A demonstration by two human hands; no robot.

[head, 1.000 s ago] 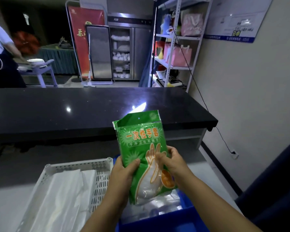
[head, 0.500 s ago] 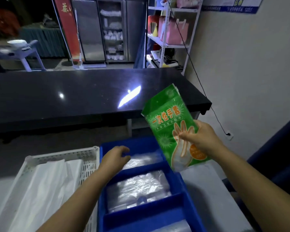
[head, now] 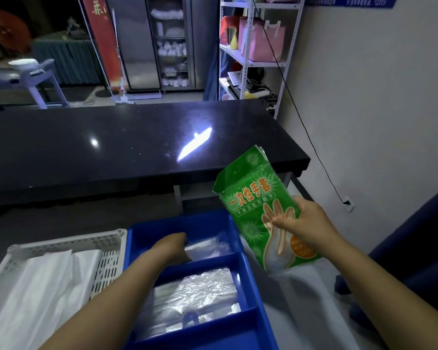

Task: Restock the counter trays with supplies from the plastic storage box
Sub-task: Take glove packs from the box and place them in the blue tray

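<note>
Hold the green bag [head: 261, 218] steady while you clear the far section.
Your right hand [head: 305, 224] pinches it; left hand [head: 171, 248] reaches into the blue tray [head: 253, 281], fingers hidden, grip unclear.

Single head-worn wide-angle view; looks forward and steeply down from close above the hands [head: 238, 238] and the blue tray [head: 253, 294]; faces across the dark surface [head: 86, 152] toward shelving [head: 253, 64] beyond.
</note>
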